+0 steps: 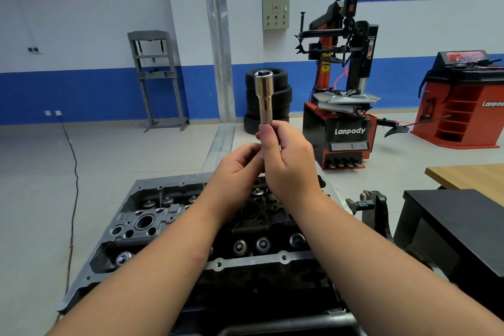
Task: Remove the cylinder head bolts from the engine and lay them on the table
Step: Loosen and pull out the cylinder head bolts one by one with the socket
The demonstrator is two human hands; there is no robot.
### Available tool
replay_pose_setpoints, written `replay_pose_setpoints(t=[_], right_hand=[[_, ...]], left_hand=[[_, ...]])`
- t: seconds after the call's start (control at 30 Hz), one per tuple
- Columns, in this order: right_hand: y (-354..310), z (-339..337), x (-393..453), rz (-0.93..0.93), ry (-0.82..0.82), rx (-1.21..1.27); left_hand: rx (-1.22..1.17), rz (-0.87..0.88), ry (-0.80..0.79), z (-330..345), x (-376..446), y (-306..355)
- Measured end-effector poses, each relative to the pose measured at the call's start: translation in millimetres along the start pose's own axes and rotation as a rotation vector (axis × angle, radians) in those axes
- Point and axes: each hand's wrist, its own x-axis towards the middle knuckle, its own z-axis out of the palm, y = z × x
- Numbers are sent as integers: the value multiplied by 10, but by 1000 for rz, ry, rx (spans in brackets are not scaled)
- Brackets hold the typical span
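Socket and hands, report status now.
Both hands up over the engine. Right hand grips the chrome socket upright; left hand pinches its lower end. No bolt in view. Nothing in the way.

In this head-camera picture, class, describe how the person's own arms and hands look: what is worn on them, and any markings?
Both forearms are bare right to the bottom edge of the picture; no sleeves show. The left hand and right hand wear no gloves. No watch, ring, bracelet or marking shows on either. A short thumbnail shows on the right hand.

"Lanpody" and "power" on the tire changer [344, 106]; "Lanpod…" on the wheel balancer [463, 101].
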Motion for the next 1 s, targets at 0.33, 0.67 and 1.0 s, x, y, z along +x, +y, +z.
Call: replay_pose_setpoints(t=[0.33, 0.67, 1.0], right_hand=[[15, -4, 7, -2, 4, 3], [17, 1, -5, 4, -18, -8], [9, 2, 7, 19, -48, -11]], left_hand=[[-14, 16, 4, 2, 17, -18], [52, 47, 21, 4, 12, -6], [2, 11, -11, 20, -16, 22]])
